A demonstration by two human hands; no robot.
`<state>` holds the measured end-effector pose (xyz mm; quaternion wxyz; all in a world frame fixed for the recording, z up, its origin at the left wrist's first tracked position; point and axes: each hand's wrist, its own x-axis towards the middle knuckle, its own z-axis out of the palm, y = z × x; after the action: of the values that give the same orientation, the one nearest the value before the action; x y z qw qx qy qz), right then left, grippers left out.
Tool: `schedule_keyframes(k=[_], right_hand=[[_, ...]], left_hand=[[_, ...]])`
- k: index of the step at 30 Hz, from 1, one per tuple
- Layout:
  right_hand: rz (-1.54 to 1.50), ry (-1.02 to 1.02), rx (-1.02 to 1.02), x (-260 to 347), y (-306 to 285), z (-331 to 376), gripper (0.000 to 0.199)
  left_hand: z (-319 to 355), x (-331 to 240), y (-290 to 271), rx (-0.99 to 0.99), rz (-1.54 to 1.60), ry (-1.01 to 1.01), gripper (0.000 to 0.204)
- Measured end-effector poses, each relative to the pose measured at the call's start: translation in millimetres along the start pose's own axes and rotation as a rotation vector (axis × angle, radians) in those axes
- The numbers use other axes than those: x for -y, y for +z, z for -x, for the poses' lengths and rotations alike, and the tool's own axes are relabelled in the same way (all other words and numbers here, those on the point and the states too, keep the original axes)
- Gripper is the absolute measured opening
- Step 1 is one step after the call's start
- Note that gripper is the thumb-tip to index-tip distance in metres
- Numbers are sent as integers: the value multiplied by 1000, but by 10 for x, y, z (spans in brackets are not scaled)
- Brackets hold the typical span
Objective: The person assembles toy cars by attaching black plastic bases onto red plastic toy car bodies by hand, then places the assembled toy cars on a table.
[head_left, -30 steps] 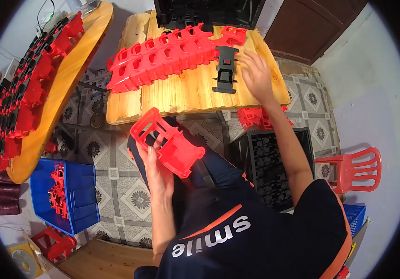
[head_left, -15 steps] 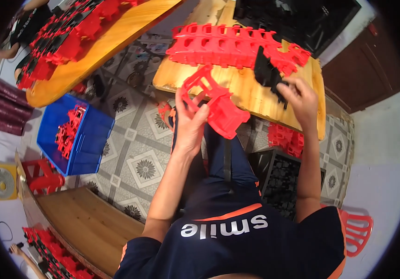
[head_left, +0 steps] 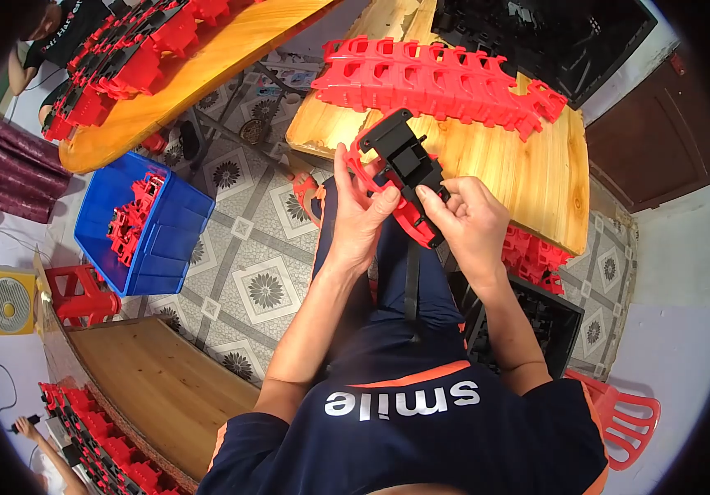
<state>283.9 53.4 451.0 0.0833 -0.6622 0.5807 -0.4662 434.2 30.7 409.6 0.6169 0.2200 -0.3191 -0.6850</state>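
My left hand (head_left: 360, 216) grips a red plastic frame (head_left: 409, 216) by its left side, thumb on the near edge. Against the frame lies a black plastic part (head_left: 409, 161) with a raised square block, covering most of the red. The fingers of my right hand (head_left: 472, 221) pinch the lower right end of the black part. Whether the two pieces are locked together, I cannot tell. Both are tilted above my lap, at the near edge of the wooden table (head_left: 553, 181). A row of red frames (head_left: 421, 82) lies nested across that table.
Black parts fill a bin (head_left: 545, 25) behind the row and a crate (head_left: 565, 322) at my right. At left stand a blue bin (head_left: 169, 239) holding red pieces and another wooden table (head_left: 165, 91) with red-and-black assemblies. A person (head_left: 58, 33) sits beyond it.
My right hand has brought the black part left and down from over the table onto the red frame. The left hand still holds the frame, now turned slightly.
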Motion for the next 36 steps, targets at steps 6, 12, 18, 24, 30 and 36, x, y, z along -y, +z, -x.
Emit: schedule_keyframes(k=[6,12,18,24,30,36], right_hand=[[90,-106,126,18,-92,-63,35],[-276,-47,57,-30,116,-491,40],[-292,-248,287,-27,231,-651,34],[-672,-197,565,-2,115,-510,79],[-710,1,410,215,253,-741,63],[-902,26,63,-54,536,-2501,33]], left_hand=[[-5,31,-73,-48,-33,22,108],[-43,-110,249,-37,-6,22,75],[-125,144,73,-270,-512,346,52],[-192,-478,56,-263,201,250,58],[-424,-740,270,-193,-105,409,92],[-520,-748,-238,-239,-510,570,99]])
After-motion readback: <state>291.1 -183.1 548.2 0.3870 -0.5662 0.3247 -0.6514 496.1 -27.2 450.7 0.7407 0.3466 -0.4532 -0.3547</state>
